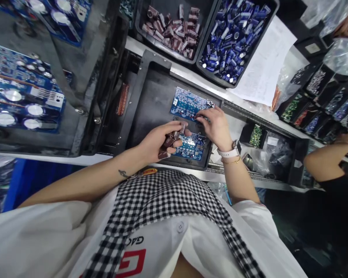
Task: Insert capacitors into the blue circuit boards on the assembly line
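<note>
My left hand point(156, 141) is curled around several brown capacitors point(171, 138), held over the left part of the nearer blue circuit board point(195, 148). Just beyond lies a second blue circuit board point(188, 102), covered in small parts. At its near right edge are the pinched fingers of my right hand point(216, 123); whatever is between the fingertips is too small or hidden to make out. Both boards rest in a black carrier tray point(150, 92). Part of the nearer board is covered by my left hand.
Behind the carrier stand a bin of brown capacitors point(174, 33) and a bin of blue capacitors point(234, 38). Paper sheets point(266, 58) lie to their right. Large populated boards point(23, 96) sit in another carrier at left. A co-worker's arm point(326, 162) reaches in from the right.
</note>
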